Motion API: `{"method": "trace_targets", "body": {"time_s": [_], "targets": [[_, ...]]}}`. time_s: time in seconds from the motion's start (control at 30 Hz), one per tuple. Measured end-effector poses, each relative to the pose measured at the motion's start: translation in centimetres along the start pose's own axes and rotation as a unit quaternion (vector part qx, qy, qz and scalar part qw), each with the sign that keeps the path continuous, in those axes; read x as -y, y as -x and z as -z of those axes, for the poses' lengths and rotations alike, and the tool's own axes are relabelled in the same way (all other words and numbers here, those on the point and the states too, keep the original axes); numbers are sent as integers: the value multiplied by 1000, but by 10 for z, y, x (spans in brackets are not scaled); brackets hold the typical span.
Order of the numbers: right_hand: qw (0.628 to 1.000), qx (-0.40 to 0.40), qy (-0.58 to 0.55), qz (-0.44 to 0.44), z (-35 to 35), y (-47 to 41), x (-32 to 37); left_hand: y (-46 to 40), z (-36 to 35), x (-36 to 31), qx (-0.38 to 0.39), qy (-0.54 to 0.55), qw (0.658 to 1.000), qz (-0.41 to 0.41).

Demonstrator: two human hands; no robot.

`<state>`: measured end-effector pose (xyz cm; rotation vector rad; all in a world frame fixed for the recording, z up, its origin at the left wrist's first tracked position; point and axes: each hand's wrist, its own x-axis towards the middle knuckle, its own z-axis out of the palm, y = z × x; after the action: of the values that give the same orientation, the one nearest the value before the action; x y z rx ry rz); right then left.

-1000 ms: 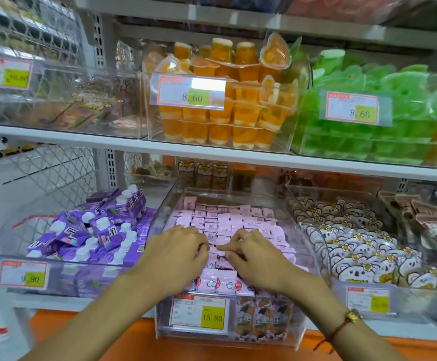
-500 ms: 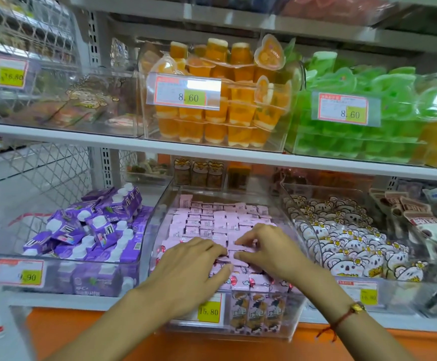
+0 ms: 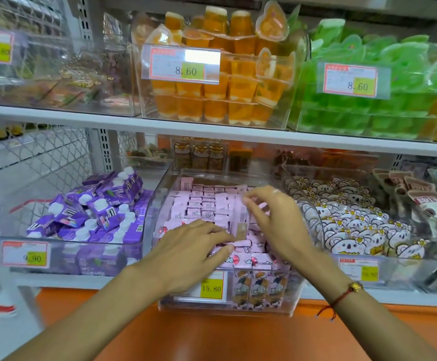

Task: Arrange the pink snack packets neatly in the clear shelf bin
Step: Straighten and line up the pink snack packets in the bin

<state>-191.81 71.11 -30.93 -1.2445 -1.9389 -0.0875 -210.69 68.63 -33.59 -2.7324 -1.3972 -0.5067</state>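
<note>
While the purple cartons [image 3: 87, 214] lie in a heap in the left-hand bin, all the action is one bin over. Left hand [image 3: 194, 248] lies low on the front rows of the pink snack packets [image 3: 204, 204], fingers stretched almost flat and pressing them down, thumb tucked at the near edge; it seems to be bracing, not gripping. Move across and the right hand [image 3: 272, 217] is raised over the middle of the clear shelf bin [image 3: 300, 290], fingertips pinching what looks like a single pink packet stood on end, though blur there makes it hard to be sure. Back rows sit in tidy lines; the front ones look looser. So we're mid-arrangement, I'd say: next, that upright packet needs slotting into the row beside its neighbours while the left hand keeps the stack from sliding. Further right, the koala-print packs [image 3: 352, 230] sit untouched.
</note>
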Motion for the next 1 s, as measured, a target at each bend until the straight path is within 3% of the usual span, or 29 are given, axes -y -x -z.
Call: {"method": "trace_targets", "body": {"time_s": [0.13,0.23,0.33,0.4,0.53,0.6,0.63,0.73,0.77,0.9,1.0], "targets": [[969,-204,-135,-46,21,-5,11,3,2,-7,-18,50,998,20],[919,-282,-238,-142,35,-2,9,3,7,-14,-85,159,979,96],[853,-217,-374,-292,40,-1,6,1,17,-21,-170,335,914,154],[840,-162,-395,-336,36,3,8,0,23,-25,-181,413,882,138],[824,-101,-432,-352,29,8,19,2,22,-29,-180,374,906,81],[818,-74,-446,-355,30,7,24,2,24,-28,-195,398,891,97],[828,-67,-434,-349,31,7,25,1,27,-26,-193,436,870,127],[931,-83,-245,-257,37,5,25,-1,36,-24,-147,595,745,261],[953,-89,-203,-205,39,6,26,-1,38,-24,-135,613,724,287],[990,41,-134,-19,40,12,33,-3,40,-24,-140,579,738,319],[992,103,-25,71,31,14,36,-3,38,-24,-122,540,780,292]]}}
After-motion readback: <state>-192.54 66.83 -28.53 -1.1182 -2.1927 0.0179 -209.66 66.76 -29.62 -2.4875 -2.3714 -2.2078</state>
